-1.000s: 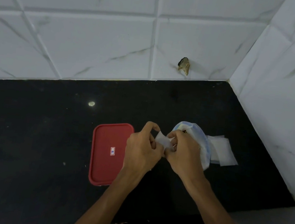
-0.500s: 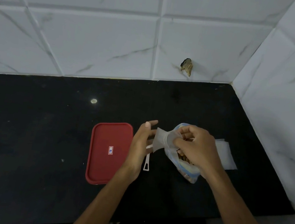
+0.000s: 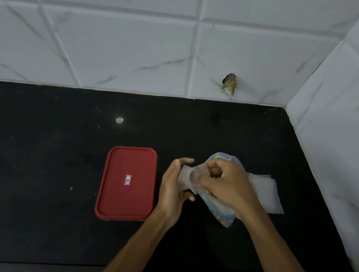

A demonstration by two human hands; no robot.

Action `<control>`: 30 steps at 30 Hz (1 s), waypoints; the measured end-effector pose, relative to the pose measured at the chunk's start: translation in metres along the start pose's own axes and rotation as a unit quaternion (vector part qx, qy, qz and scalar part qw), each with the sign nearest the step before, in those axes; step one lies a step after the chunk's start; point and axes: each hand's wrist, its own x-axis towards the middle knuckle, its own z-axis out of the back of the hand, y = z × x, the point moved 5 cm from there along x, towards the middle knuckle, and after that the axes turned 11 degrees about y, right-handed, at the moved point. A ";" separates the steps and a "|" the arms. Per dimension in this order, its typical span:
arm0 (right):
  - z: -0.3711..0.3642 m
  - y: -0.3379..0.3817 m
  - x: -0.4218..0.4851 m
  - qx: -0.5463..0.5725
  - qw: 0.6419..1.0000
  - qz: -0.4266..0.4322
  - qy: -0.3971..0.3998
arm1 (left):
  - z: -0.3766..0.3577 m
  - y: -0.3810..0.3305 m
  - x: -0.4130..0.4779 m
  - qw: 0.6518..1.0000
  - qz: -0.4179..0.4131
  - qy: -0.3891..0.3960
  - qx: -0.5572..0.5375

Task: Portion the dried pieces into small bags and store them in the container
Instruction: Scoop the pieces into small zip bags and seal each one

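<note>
**Black counter carrying a red lid and bags**

The black counter point(image 3: 32, 161) is running up to tiled walls point(image 3: 117, 46) at 12 and 3 o'clock. A red lid point(image 3: 125, 199) is lying flat near the middle, a small label point(image 3: 128, 179) showing on top. At 3 o'clock from it, well apart, flat small bags point(image 3: 267, 194) are lying stacked near the right wall. Between the two, a big bag point(image 3: 225, 213) of pieces point(image 3: 222, 221) is pointing its lower end toward 6 o'clock; whether it is resting on the counter is unclear. A pale spot point(image 3: 119, 120) is showing at 12 o'clock from the lid.
</note>
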 end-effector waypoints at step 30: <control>-0.122 -0.065 0.064 -0.279 0.959 -0.039 -0.034 | 0.039 -0.037 0.008 0.968 0.097 -0.001 -0.232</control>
